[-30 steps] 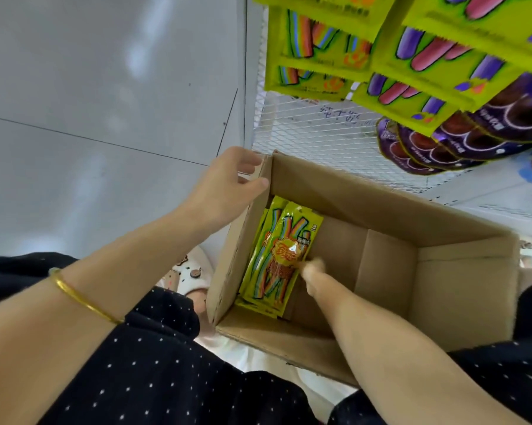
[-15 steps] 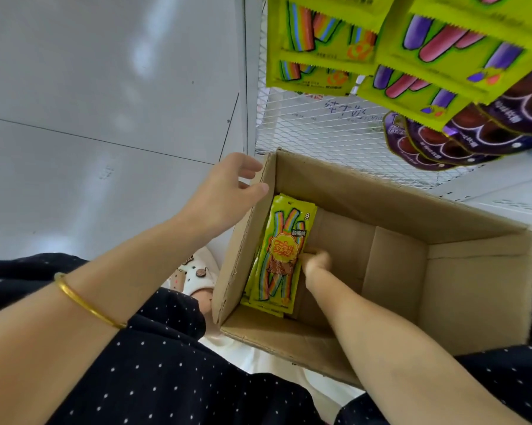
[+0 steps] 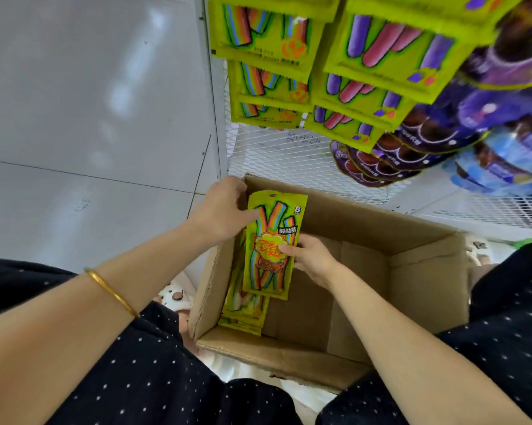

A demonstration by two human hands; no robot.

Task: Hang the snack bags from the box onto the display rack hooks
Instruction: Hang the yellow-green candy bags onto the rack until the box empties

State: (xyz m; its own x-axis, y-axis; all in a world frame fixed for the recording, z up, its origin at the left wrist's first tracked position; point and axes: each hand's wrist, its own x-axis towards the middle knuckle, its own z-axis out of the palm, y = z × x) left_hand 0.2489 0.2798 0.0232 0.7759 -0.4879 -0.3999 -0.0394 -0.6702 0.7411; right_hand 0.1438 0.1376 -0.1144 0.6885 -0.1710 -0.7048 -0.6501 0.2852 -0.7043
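Your left arm, with a smooth gold bangle (image 3: 111,292) at the wrist, reaches forward to the near-left corner of the cardboard box (image 3: 411,271). Your left hand (image 3: 221,210) pinches the upper left edge of a snack bag (image 3: 270,240), thumb flat on the front and the other fingers curled behind. The bag is a flat, glossy yellow-green pouch printed with rainbow strips, held upright over the box's left side. Below it, a stack of matching bags (image 3: 246,308) leans against the box's left wall. Your right hand (image 3: 312,259) clamps the bag's right edge, thumb in front and fingers behind. Above hangs the white wire-mesh display rack (image 3: 273,154), with green hanging bags (image 3: 267,56) and purple hanging bags (image 3: 411,148).
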